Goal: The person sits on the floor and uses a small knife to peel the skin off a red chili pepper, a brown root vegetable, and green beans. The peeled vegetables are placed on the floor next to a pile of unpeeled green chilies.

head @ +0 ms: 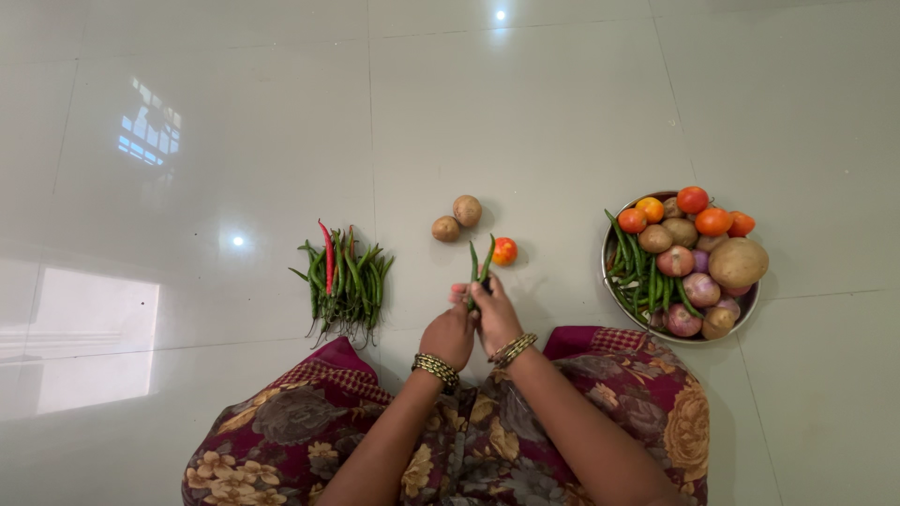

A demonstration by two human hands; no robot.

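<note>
Chillies (482, 263) sit pinched between my left hand (450, 334) and right hand (495, 319), above the floor. I judge sorting partly done: chilli pile (344, 280) laid out, bowl (614, 286) still loaded.

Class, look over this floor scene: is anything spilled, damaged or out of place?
Nothing spilled or damaged. One oddity: a single red chilli lies in the otherwise green chilli pile. Two potatoes and a tomato sit on the floor, outside the bowl.

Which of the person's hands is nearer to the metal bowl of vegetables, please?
Right. The right hand lies on the side towards the bowl; the left hand sits beyond it, farther away.
</note>
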